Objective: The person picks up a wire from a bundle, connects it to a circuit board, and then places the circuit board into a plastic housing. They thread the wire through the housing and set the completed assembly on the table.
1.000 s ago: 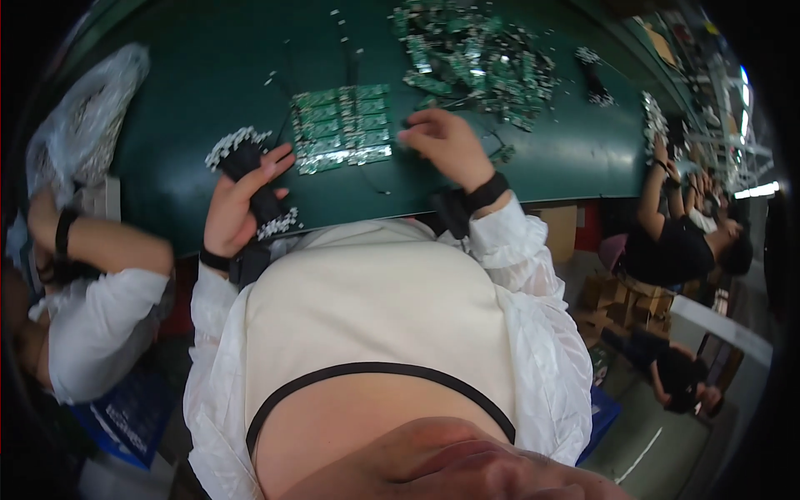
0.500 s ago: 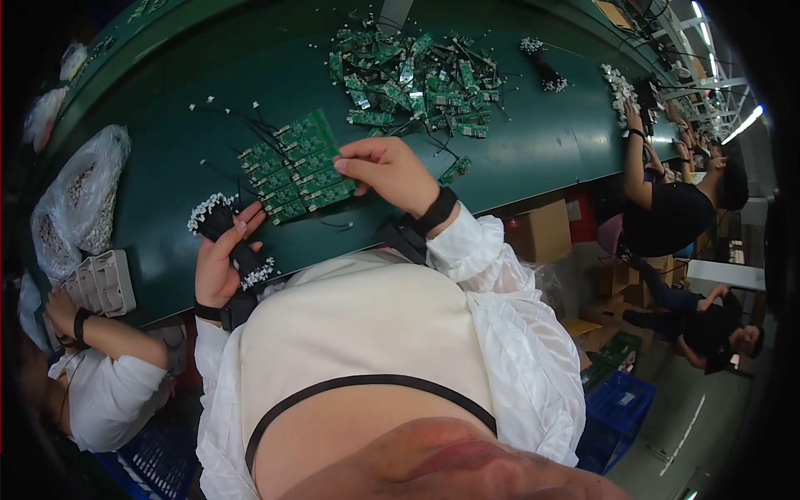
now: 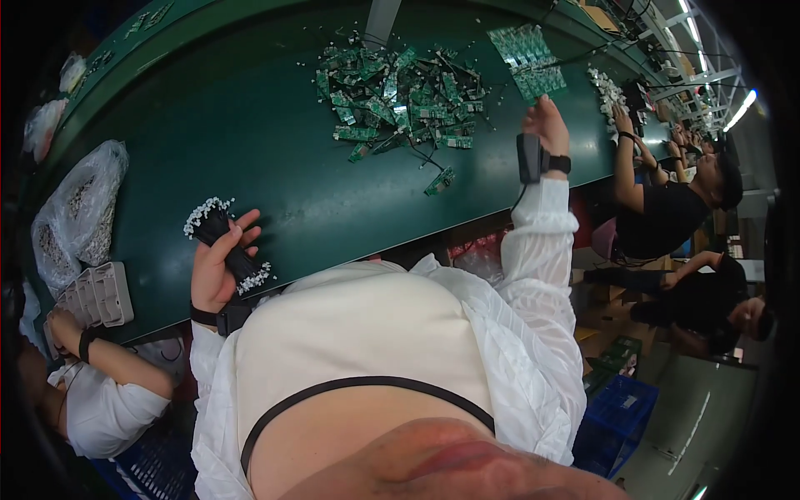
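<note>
My left hand (image 3: 218, 267) is closed around a bundle of black cables (image 3: 221, 229), which has small white connectors at both ends. The bundle is tilted just above the near left part of the green table (image 3: 275, 183). Far to the right, my right hand (image 3: 547, 125) reaches out with its fingertips pinching the near edge of a green circuit board panel (image 3: 527, 60). Several small board sections make up the panel, and dark wires show at its right side. Left of the panel lies a heap of small green circuit boards (image 3: 400, 96) with black wires attached.
Clear plastic bags of small parts (image 3: 83, 204) sit on the left, beside a pale compartment tray (image 3: 98, 296) touched by a co-worker's hand. White connectors (image 3: 607, 87) are piled at right near another person's hands. A single circuit board (image 3: 440, 181) lies apart from the heap.
My right hand has carried the circuit board panel away from beside the cable bundle, far to the right and outward. My left hand stays put with the bundle.
</note>
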{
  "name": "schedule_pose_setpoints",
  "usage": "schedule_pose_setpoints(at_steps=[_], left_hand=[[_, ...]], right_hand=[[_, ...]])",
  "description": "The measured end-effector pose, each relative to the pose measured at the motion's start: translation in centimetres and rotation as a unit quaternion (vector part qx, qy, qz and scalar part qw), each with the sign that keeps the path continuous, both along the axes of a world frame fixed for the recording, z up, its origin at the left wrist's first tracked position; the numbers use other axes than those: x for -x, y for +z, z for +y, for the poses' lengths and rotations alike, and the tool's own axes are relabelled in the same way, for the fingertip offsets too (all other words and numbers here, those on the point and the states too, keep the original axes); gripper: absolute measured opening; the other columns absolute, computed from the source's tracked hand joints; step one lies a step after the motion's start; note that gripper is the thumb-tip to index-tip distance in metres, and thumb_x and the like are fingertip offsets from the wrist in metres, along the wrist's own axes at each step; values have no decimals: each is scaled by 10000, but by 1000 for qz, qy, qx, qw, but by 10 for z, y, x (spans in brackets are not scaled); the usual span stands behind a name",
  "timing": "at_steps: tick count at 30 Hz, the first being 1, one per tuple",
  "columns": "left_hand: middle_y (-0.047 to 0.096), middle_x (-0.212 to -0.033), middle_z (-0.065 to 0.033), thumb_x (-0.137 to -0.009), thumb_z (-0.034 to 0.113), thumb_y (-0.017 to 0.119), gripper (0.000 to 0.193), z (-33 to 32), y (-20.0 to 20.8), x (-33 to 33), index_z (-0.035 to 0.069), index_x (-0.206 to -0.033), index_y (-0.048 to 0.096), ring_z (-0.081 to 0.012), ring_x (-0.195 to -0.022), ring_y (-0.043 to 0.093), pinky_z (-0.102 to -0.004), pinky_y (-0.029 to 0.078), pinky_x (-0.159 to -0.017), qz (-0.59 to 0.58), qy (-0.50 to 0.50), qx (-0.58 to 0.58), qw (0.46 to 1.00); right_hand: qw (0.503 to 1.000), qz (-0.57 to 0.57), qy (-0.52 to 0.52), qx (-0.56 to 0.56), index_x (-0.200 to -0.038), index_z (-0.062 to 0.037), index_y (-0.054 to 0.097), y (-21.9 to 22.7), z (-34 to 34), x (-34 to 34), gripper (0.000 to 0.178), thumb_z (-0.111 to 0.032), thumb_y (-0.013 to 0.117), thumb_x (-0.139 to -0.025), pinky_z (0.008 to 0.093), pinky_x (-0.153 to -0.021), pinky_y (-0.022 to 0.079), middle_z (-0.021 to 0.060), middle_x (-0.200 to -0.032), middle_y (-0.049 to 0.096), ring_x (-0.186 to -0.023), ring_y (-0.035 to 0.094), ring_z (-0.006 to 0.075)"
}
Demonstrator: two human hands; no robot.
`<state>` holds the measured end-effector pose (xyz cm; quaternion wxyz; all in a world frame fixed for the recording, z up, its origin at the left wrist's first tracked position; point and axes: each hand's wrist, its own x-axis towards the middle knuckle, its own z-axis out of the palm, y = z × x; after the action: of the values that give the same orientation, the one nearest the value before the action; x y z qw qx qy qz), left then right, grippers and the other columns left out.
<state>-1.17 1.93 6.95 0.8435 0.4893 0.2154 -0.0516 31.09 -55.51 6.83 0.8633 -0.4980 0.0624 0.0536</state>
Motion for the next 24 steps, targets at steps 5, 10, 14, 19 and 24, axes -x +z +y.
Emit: schedule_pose_setpoints(at_steps=[5,10,14,19,24], left_hand=[[623,-1394,-182,-991,115,659,87,-3,-1,0,103,-1050,597,-205,-1080,671,-321,557,-828,-2,-1,6,1000],[621,-1393,-181,-987,110,664,94,-3,0,-1,100,-1050,594,-196,-1067,669,-321,557,-828,-4,-13,5,1000],[618,-1395,-182,-987,111,664,97,-4,1,-4,98,-1049,590,-193,-1054,669,-320,557,-829,9,-19,-1,1000],[618,-1393,-185,-984,111,668,105,0,-3,-4,96,-1051,588,-193,-1050,670,-320,556,-829,14,-11,-4,1000],[623,-1387,-188,-980,113,672,114,-6,-4,-18,90,-1053,589,-192,-1049,669,-319,556,-827,20,-36,-8,999]], right_hand=[[975,107,-143,129,-1083,-120,576,-35,-33,-71,136,-225,644,-1028,310,-556,481,24,-863,631,-696,595,178],[945,147,-269,116,-1228,-88,573,-35,-34,-92,304,-262,680,-1003,282,-519,449,71,-912,643,-667,573,162],[953,44,-178,239,-1326,-62,538,-44,-33,-60,458,-193,743,-939,285,-586,502,85,-1030,642,-730,628,185],[835,-49,198,511,-1517,-66,431,17,62,74,923,-142,907,-728,336,-758,542,142,-1187,625,-873,661,194],[725,-100,181,657,-1509,-14,423,-26,108,128,976,-197,933,-697,360,-756,551,169,-1130,644,-852,678,242]])
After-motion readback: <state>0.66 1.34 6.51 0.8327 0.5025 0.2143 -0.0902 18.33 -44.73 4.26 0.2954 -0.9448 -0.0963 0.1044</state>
